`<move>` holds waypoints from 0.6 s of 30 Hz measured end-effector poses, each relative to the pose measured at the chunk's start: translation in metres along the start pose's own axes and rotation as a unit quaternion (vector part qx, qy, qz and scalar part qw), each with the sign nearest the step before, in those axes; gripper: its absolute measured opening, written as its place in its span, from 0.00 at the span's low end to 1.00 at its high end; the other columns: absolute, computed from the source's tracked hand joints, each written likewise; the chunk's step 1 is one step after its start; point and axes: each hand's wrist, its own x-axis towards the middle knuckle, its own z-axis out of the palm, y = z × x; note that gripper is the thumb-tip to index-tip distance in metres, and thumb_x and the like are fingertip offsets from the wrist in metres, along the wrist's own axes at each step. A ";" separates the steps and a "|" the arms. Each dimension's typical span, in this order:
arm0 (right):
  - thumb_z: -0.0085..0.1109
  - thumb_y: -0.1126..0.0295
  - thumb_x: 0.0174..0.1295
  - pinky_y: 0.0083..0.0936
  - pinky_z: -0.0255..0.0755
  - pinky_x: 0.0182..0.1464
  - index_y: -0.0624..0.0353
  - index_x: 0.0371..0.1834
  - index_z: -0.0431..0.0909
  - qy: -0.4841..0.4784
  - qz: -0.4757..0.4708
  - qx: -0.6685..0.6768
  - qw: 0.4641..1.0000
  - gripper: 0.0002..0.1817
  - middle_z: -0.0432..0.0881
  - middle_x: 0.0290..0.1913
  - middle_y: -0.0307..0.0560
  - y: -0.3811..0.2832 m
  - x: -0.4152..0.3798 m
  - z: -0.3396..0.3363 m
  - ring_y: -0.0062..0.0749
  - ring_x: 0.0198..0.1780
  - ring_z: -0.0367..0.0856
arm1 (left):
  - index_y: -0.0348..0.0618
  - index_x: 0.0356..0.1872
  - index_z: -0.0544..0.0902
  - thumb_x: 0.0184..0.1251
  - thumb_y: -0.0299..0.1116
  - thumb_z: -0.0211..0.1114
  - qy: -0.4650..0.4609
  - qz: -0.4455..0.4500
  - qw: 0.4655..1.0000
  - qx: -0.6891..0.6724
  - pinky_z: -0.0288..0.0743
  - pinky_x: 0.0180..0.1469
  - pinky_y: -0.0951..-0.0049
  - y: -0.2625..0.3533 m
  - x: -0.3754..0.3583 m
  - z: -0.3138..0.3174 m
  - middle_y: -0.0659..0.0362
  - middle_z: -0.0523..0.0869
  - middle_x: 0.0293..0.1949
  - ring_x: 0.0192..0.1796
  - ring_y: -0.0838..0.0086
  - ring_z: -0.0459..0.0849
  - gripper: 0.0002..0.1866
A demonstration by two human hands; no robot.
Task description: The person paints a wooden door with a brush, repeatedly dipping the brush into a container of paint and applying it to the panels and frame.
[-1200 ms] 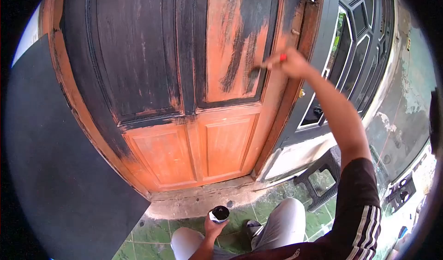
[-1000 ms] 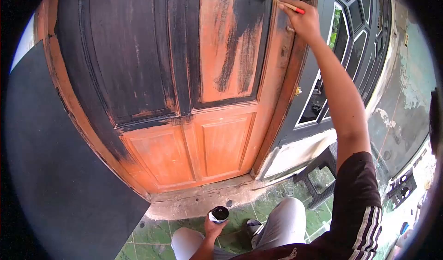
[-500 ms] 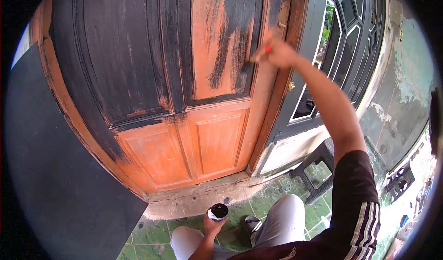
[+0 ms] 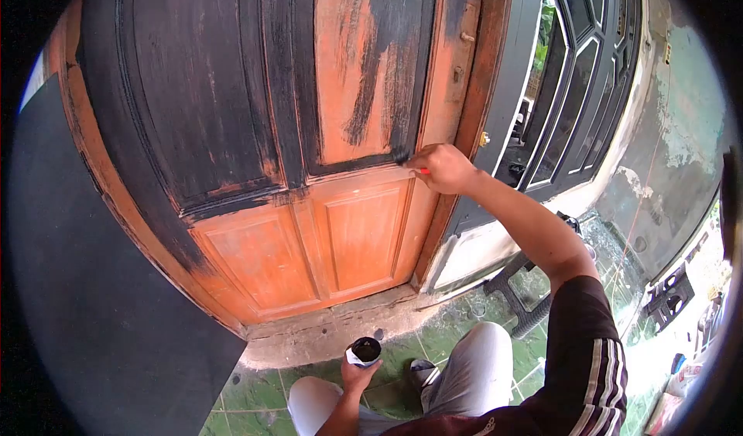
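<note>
My right hand (image 4: 443,168) is closed around a paintbrush (image 4: 405,161) with a bit of red showing at the handle. Its dark bristles touch the lower right corner of the upper right panel on a wooden door (image 4: 371,239). Black paint covers the upper left panel (image 4: 193,88) almost fully, while the upper right one (image 4: 340,64) has black streaks over orange-brown wood. Low in front of me, my left hand (image 4: 358,372) grips a small paint can (image 4: 366,350), its open top facing up and dark inside.
A grey-framed window (image 4: 573,111) adjoins the door on the right. Below it a dark plastic stool (image 4: 520,300) rests on green floor tiles (image 4: 263,389). A large dark board (image 4: 93,266) fills the left side. My knees (image 4: 476,359) are bent near the doorstep (image 4: 309,339).
My right hand has moved down with the paintbrush, from midway along the panel's right edge to its bottom corner. A longer black stroke shows there. The left hand stays with the can.
</note>
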 end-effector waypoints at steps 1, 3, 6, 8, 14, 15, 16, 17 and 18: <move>0.68 0.70 0.66 0.43 0.87 0.54 0.57 0.48 0.94 -0.039 0.015 0.040 0.998 0.11 0.94 0.47 0.59 -0.002 0.007 -0.012 0.50 0.49 0.94 | 0.39 0.64 0.82 0.46 0.38 0.94 0.002 -0.007 1.000 0.023 0.85 0.62 0.61 -0.003 0.000 0.000 0.51 0.93 0.56 0.58 0.62 0.92 0.42; 0.69 0.63 0.72 0.43 0.87 0.52 0.55 0.45 0.95 -0.003 0.034 0.073 0.997 0.10 0.93 0.44 0.59 0.006 0.043 -0.053 0.52 0.45 0.94 | 0.39 0.65 0.81 0.45 0.38 0.95 0.004 -0.006 0.999 0.043 0.85 0.62 0.61 -0.007 -0.002 0.000 0.51 0.93 0.56 0.58 0.62 0.92 0.44; 0.72 0.57 0.72 0.42 0.87 0.51 0.52 0.46 0.95 0.189 0.071 0.047 0.978 0.12 0.95 0.46 0.53 0.023 0.106 -0.134 0.50 0.46 0.95 | 0.39 0.65 0.81 0.45 0.38 0.95 0.005 0.012 0.999 0.030 0.85 0.61 0.61 -0.011 0.003 0.002 0.50 0.93 0.55 0.57 0.62 0.93 0.44; 0.73 0.58 0.71 0.42 0.88 0.53 0.52 0.47 0.95 0.359 0.060 0.019 0.931 0.12 0.95 0.46 0.51 0.028 0.129 -0.160 0.49 0.47 0.94 | 0.39 0.64 0.82 0.44 0.38 0.95 0.005 -0.001 1.000 0.016 0.85 0.61 0.61 -0.014 0.002 0.002 0.50 0.93 0.55 0.56 0.61 0.93 0.44; 0.70 0.72 0.63 0.43 0.88 0.55 0.54 0.53 0.93 0.350 -0.064 -0.123 0.927 0.15 0.93 0.51 0.57 0.030 0.108 -0.068 0.51 0.51 0.93 | 0.40 0.64 0.83 0.49 0.37 0.94 0.008 0.004 0.999 0.041 0.84 0.63 0.61 -0.007 0.000 0.005 0.53 0.93 0.56 0.58 0.64 0.93 0.40; 0.68 0.75 0.61 0.43 0.88 0.55 0.54 0.54 0.93 0.304 -0.061 -0.105 0.945 0.17 0.92 0.53 0.58 0.003 0.084 -0.038 0.52 0.52 0.92 | 0.40 0.64 0.83 0.48 0.37 0.94 0.007 0.011 0.999 0.038 0.84 0.63 0.61 -0.001 -0.003 0.004 0.53 0.93 0.56 0.59 0.64 0.93 0.41; 0.69 0.73 0.61 0.44 0.88 0.56 0.55 0.52 0.93 0.229 -0.076 -0.053 0.969 0.16 0.93 0.50 0.59 -0.010 0.064 -0.009 0.52 0.51 0.93 | 0.40 0.64 0.82 0.48 0.37 0.94 0.006 0.017 0.999 0.035 0.84 0.63 0.61 0.007 -0.005 0.002 0.52 0.93 0.57 0.59 0.63 0.93 0.41; 0.69 0.71 0.62 0.44 0.87 0.56 0.55 0.51 0.93 0.152 -0.094 -0.001 0.984 0.14 0.93 0.48 0.61 -0.016 0.054 0.007 0.52 0.49 0.93 | 0.39 0.65 0.82 0.48 0.37 0.94 0.008 0.026 0.999 0.029 0.84 0.63 0.61 0.013 -0.003 0.002 0.52 0.93 0.57 0.59 0.63 0.93 0.41; 0.70 0.69 0.63 0.44 0.87 0.56 0.56 0.49 0.94 0.079 -0.062 0.025 0.995 0.12 0.93 0.46 0.61 -0.018 0.052 0.005 0.52 0.48 0.93 | 0.39 0.65 0.82 0.48 0.37 0.94 0.004 0.026 0.999 0.025 0.85 0.63 0.60 0.016 0.000 0.004 0.51 0.93 0.57 0.59 0.63 0.93 0.42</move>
